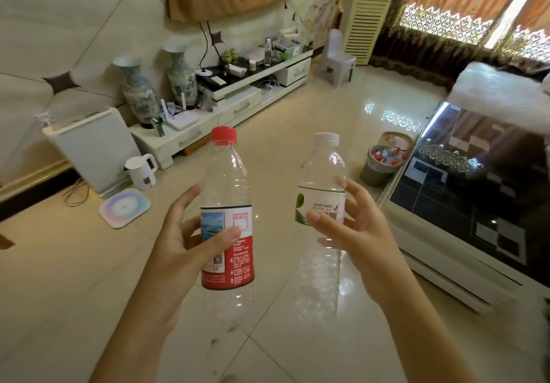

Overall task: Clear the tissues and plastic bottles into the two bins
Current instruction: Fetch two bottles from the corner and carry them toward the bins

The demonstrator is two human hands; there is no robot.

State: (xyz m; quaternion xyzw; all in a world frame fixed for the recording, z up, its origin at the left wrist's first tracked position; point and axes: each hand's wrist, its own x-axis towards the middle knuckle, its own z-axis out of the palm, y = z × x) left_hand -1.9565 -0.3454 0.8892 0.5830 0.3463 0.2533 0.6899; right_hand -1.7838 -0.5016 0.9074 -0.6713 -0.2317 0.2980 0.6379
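Head view: the left hand (190,234) grips a red-capped bottle (227,213) and the right hand (351,228) a white-capped bottle (323,204), both upright over the floor. The bin (375,174), already holding bottles, stands ahead and rightward, beside the table (446,266), nearer the right hand. Label print is too small to read.

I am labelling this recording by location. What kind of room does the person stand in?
Most likely a home living room. A low white TV cabinet with two large vases runs along the wall, patterned curtains cover the window, and a glossy coffee table stands on the tiled floor.
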